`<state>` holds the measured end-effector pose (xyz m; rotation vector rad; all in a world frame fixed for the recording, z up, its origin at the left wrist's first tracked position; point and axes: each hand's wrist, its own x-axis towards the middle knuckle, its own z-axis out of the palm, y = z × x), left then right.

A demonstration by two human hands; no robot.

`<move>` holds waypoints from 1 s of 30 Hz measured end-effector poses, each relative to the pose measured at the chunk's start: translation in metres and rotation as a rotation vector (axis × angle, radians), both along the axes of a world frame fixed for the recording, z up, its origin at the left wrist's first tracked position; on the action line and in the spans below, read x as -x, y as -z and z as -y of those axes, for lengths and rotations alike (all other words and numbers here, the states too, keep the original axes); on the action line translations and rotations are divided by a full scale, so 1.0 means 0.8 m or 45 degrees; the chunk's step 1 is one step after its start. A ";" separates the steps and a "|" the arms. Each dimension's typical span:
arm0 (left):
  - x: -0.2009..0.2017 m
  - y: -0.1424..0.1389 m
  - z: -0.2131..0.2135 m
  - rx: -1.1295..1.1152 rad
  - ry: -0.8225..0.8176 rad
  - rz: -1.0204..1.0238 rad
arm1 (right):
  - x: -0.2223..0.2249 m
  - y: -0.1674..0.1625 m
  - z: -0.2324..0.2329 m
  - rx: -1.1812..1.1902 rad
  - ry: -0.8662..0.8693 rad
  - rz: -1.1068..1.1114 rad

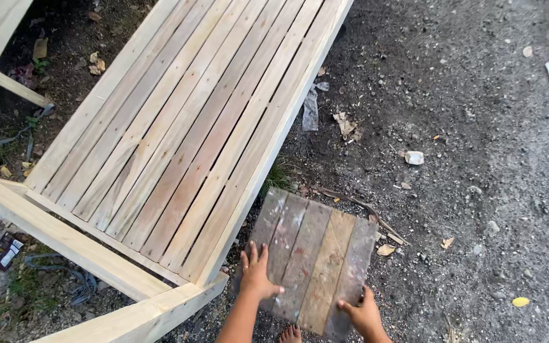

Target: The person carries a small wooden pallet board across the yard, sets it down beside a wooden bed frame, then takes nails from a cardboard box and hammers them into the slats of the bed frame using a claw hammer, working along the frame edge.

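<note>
Left hand: lies flat, fingers spread, on the near left slats of the small weathered panel; grip released.
Right hand: clasps the panel's near right corner.
Panel: on the dirt ground, just beside the pale slatted bench.

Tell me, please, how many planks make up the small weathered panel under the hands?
5, side by side in the small panel: left hand on the leftmost two, right hand gripping the rightmost.
</note>
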<state>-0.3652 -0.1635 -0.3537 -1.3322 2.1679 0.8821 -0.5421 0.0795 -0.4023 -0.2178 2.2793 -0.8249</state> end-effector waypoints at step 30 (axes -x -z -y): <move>-0.091 -0.123 -0.095 0.159 -0.100 0.146 | -0.048 -0.128 0.010 -0.034 -0.827 -0.425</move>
